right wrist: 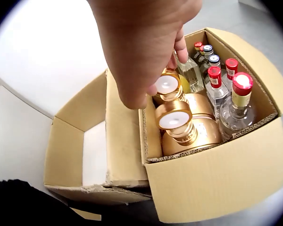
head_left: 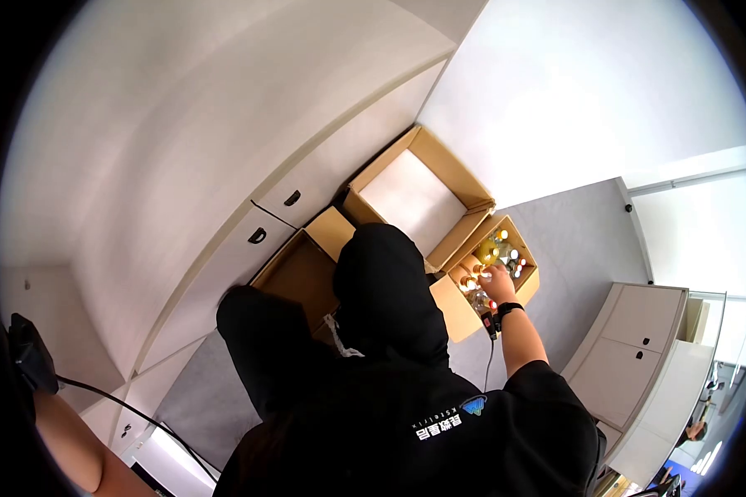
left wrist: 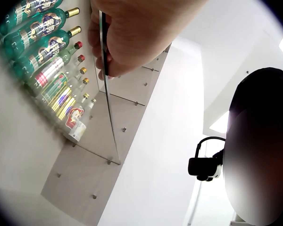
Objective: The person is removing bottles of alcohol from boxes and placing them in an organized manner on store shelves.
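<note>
My right hand is down among the bottles in an open cardboard box. In the right wrist view, the thumb and fingers of that hand lie on either side of a gold-capped bottle, pinching it near the cap; the palm hides part of the grip. A second gold-capped bottle stands beside it. Raised to a glass shelf, my left hand has its fingers curled round the panel's edge. Green bottles and clear bottles stand in a row by that shelf.
Red-capped bottles share the box with the gold ones. A larger open carton with a white bottom adjoins it, and another box lies by my knees. White cabinets line one side.
</note>
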`<action>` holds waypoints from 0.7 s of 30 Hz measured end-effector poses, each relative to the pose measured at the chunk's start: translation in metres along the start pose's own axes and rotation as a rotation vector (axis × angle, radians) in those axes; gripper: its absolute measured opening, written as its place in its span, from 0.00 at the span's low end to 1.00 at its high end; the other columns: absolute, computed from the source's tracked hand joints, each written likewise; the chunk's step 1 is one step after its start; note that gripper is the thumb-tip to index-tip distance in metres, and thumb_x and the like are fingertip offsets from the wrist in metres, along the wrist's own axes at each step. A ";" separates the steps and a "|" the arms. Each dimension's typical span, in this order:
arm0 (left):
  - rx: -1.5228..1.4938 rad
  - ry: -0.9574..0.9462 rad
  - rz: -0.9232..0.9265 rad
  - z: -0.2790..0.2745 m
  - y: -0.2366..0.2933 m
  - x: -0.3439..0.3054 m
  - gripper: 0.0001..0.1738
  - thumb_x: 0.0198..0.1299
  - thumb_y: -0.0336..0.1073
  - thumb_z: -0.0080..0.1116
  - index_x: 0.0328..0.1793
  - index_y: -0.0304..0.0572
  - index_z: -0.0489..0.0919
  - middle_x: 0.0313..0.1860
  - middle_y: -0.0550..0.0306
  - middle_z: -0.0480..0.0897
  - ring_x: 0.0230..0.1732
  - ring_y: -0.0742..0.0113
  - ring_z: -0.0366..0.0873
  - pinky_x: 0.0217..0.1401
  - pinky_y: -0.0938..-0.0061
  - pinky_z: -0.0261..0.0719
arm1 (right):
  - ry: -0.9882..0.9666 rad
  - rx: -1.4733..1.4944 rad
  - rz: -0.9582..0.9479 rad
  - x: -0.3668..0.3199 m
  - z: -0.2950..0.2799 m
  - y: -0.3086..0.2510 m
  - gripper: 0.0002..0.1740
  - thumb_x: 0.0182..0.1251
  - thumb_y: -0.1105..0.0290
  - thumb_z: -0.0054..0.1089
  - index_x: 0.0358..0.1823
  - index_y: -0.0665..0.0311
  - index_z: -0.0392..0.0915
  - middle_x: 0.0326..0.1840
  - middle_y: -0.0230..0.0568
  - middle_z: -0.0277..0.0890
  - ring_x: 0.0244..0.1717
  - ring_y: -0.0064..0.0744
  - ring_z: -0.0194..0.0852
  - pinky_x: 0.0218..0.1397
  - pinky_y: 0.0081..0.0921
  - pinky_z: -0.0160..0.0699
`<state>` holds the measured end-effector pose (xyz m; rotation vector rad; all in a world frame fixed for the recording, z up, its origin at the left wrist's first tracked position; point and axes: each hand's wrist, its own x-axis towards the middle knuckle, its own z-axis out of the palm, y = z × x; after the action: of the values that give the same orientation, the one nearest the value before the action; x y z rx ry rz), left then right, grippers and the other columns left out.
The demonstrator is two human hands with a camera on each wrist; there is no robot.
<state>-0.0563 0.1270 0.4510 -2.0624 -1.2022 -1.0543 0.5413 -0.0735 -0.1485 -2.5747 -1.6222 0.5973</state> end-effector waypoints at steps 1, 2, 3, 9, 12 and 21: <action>0.028 0.015 -0.011 0.001 0.005 -0.001 0.11 0.68 0.31 0.66 0.47 0.26 0.85 0.43 0.49 0.87 0.42 0.67 0.82 0.48 0.75 0.83 | -0.008 -0.005 -0.030 -0.003 0.001 -0.003 0.23 0.57 0.50 0.69 0.49 0.54 0.87 0.60 0.52 0.77 0.56 0.53 0.80 0.61 0.43 0.81; 0.053 0.030 -0.019 0.001 0.008 -0.001 0.12 0.68 0.32 0.67 0.48 0.25 0.85 0.43 0.49 0.87 0.42 0.67 0.82 0.48 0.76 0.83 | -0.062 -0.036 0.002 -0.003 0.003 -0.007 0.27 0.56 0.46 0.71 0.52 0.53 0.86 0.65 0.56 0.73 0.61 0.55 0.78 0.65 0.44 0.78; 0.020 -0.023 0.043 -0.005 -0.004 0.000 0.12 0.67 0.31 0.67 0.47 0.25 0.85 0.42 0.49 0.87 0.42 0.66 0.82 0.48 0.76 0.83 | -0.087 -0.033 -0.001 -0.004 0.004 -0.009 0.28 0.55 0.46 0.72 0.53 0.53 0.86 0.68 0.56 0.70 0.63 0.56 0.76 0.67 0.44 0.76; 0.014 0.018 0.107 -0.001 -0.014 0.003 0.10 0.67 0.29 0.66 0.45 0.24 0.85 0.41 0.47 0.87 0.42 0.66 0.83 0.47 0.76 0.84 | -0.042 -0.263 -0.083 -0.009 0.020 -0.004 0.19 0.50 0.52 0.78 0.43 0.49 0.88 0.78 0.47 0.61 0.78 0.51 0.58 0.74 0.43 0.69; 0.028 0.034 0.091 0.000 -0.004 -0.001 0.10 0.67 0.29 0.66 0.45 0.24 0.85 0.42 0.47 0.87 0.41 0.66 0.83 0.47 0.76 0.84 | 0.025 -0.169 -0.059 -0.008 0.033 0.000 0.14 0.51 0.55 0.77 0.36 0.52 0.89 0.77 0.50 0.63 0.77 0.54 0.58 0.76 0.44 0.65; -0.093 -0.013 0.491 -0.020 -0.033 -0.045 0.08 0.71 0.32 0.62 0.46 0.32 0.84 0.40 0.55 0.80 0.37 0.69 0.78 0.39 0.79 0.80 | 0.168 -0.170 -0.053 -0.028 0.031 -0.010 0.20 0.58 0.69 0.62 0.52 0.67 0.85 0.75 0.44 0.65 0.81 0.48 0.50 0.82 0.48 0.49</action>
<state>-0.1065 0.1065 0.4272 -2.2736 -0.6042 -0.8695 0.5115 -0.0989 -0.1665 -2.6034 -1.7473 0.2410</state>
